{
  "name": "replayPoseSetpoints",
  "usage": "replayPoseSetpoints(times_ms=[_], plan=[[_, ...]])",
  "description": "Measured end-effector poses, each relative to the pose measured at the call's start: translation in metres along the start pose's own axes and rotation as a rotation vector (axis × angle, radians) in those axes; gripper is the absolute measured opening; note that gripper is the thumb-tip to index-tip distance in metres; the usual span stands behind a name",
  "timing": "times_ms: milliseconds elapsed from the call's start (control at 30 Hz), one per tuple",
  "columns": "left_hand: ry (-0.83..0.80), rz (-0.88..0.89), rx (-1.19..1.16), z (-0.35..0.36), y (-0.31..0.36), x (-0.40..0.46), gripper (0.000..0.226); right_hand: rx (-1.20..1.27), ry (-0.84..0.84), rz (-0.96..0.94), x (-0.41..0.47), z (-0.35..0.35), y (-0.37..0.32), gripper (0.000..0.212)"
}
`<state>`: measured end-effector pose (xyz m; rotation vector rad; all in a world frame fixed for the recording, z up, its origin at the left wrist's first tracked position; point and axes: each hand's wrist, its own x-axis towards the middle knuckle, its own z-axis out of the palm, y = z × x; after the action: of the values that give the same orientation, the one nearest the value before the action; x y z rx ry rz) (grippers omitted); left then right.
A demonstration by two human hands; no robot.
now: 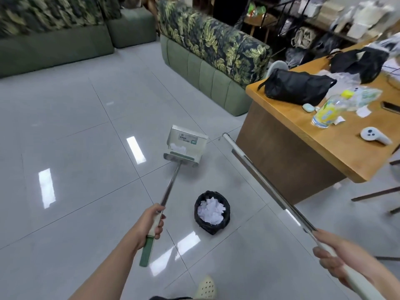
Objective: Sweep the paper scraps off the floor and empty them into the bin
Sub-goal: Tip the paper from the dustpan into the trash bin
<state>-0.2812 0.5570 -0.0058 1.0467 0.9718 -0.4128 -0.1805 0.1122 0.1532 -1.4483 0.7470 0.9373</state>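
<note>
Tiled floor (pixel 75 118) holds bin (pixel 212 210) between sofa (pixel 214 68) and desk (pixel 303 152).

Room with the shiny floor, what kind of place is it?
Probably an office lounge or a studio. There are green sofas with leaf-print cushions, a wooden desk holding bags and a bottle, cluttered shelves behind, and a pale tiled floor.

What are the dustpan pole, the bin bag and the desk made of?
Dustpan pole: probably metal; it is silvery and shiny.
Bin bag: thin black plastic, crinkled and glossy.
Desk: looks like wood or wood veneer, orange-brown with a smooth finish.
</note>
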Motion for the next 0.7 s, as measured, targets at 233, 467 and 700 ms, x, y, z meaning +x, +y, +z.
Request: replayPoseSetpoints(times_ms=[233, 467, 700], plan=[[0.039, 0.05, 0.296, -0.042, -0.038, -0.055, 0.025, 0.042, 0.002, 0.097, -0.026, 0.03, 0.042, 0.024], [0.044, 0.106, 0.628, -0.063, -0.081, -0.097, 0.032, 0.151, -0.03, 0.221, -0.029, 0.058, 0.097, 0.032], [0.178, 0.105, 1.142, -0.046, -0.122, -0.124, 0.042, 0.209, -0.046, 0.274, -0.014, 0.04, 0.149, 0.037]])
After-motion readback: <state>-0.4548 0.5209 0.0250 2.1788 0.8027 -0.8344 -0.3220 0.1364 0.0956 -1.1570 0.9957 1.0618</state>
